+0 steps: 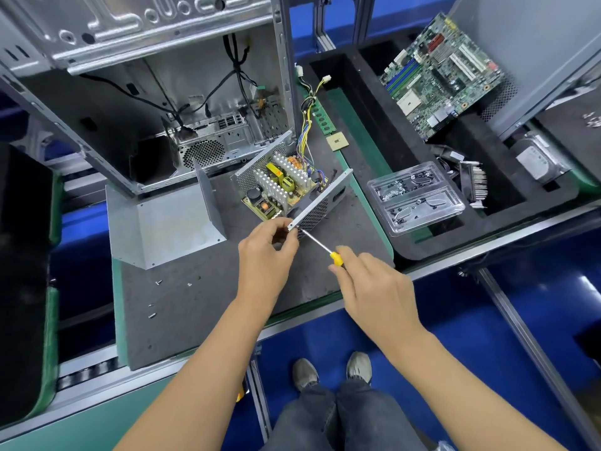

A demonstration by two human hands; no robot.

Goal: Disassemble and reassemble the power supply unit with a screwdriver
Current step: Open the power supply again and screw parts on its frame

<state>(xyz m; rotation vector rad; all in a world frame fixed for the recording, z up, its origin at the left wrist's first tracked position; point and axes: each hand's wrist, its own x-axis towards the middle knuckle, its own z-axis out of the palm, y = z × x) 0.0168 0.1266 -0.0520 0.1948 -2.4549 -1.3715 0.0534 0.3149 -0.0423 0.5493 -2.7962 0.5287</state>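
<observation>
The power supply unit (283,183) lies open on the grey mat, its circuit board, heat sinks and yellow parts exposed. Its bent grey cover (169,222) rests to the left. My left hand (266,252) pinches the near corner of the unit's mesh side panel. My right hand (374,291) grips a screwdriver (320,245) with a yellow handle. The metal tip points up and left, meeting that same corner just under my left fingers. A bundle of coloured wires (305,125) runs from the unit toward the back.
An empty computer case (146,102) stands behind the unit. Loose screws (153,312) lie on the mat (208,307) at front left. To the right sit a clear screw tray (416,198), a motherboard (442,76), a heat sink, a hard drive (540,161), a RAM stick and a CPU.
</observation>
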